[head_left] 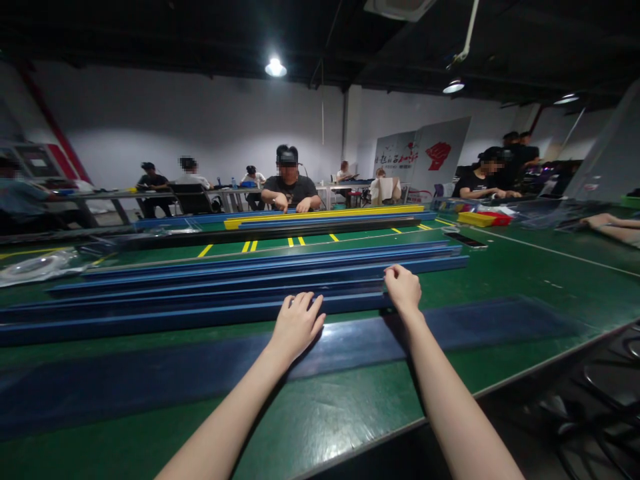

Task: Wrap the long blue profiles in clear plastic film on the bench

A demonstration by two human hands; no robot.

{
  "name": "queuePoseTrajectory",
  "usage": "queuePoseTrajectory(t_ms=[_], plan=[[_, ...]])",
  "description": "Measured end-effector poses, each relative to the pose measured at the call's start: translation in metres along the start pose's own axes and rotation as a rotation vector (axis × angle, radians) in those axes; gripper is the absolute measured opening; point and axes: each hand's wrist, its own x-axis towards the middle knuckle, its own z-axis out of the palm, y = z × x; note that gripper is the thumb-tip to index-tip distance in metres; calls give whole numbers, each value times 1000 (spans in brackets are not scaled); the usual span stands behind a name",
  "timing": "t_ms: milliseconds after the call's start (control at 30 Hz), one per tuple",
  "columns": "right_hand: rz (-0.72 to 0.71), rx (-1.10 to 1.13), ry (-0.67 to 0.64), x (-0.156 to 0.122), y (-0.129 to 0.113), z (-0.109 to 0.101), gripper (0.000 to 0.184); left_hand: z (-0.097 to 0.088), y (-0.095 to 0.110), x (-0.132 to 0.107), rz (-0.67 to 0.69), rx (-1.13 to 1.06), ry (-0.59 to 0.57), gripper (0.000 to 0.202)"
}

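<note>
Several long blue rails point(225, 283) lie side by side across a green table point(320, 413). My left hand point(296, 325) rests flat on the nearest blue rail, fingers stretched out over its edge. My right hand point(403, 289) has its fingers curled over the end of a near blue rail. A long dark blue strip point(200, 370) lies on the table between me and the rails, under both wrists.
Across the table a person point(290, 187) sits with hands on a yellow rail point(325, 215) and more blue rails. A phone point(466, 241) and red and yellow boxes point(483, 218) lie far right. Another person's arm point(613, 227) rests at right. The table edge point(500, 390) runs diagonally near right.
</note>
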Motion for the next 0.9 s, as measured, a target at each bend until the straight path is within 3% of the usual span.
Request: queuePoseTrajectory(t_ms=[167,433,633,900], plan=[[160,50,-114,13,25,3,32,2,1,-1,1,-23,-8,31],[114,85,-168,18,34,14,29,4,-2,7,-6,-25,-4,27],[163,161,-200,23,42,23,31,2,2,20,-2,-18,-27,19],[223,347,-465,35,51,31,25,12,5,26,28,10,26,20]])
